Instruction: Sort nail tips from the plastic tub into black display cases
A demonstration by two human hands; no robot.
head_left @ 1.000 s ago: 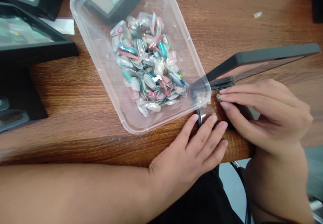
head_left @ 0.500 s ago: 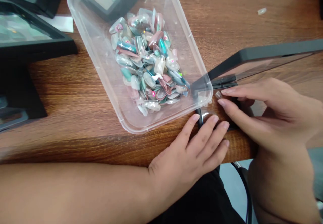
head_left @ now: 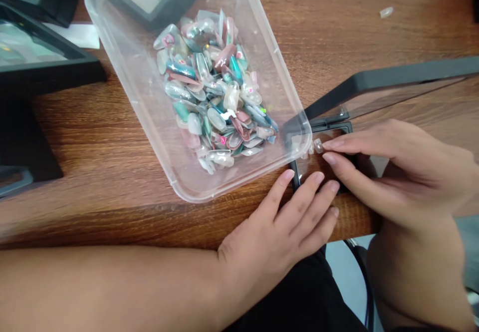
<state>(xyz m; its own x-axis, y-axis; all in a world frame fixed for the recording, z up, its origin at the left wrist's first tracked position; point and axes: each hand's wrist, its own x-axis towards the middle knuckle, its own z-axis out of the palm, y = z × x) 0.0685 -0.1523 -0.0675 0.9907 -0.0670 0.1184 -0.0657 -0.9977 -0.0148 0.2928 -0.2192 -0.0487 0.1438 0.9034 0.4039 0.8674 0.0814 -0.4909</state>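
A clear plastic container (head_left: pixel 130 92) holds a heap of press-on nails (head_left: pixel 217 92) in teal, pink, white and clear. Near its lower right corner my left hand (head_left: pixel 284 227) rests at the table edge, fingers spread, fingertips by a black-framed case (head_left: pixel 350 125). My right hand (head_left: pixel 392 167) reaches over the case from the right, thumb and forefinger close together around a small clear nail tip (head_left: pixel 318 146) at the fingertips. More clear pieces lie left of it, partly behind the container's corner.
The case's black-edged lid (head_left: pixel 404 75) stands raised behind my right hand. Black display boxes (head_left: pixel 48 67) fill the left side. One loose clear nail (head_left: pixel 386 12) lies on the wooden table (head_left: pixel 329 32) at the upper right.
The clear nail tip and my right fingertips have moved slightly left and down, closer to the other clear pieces. The container appears a little further left. My left hand is nearly still.
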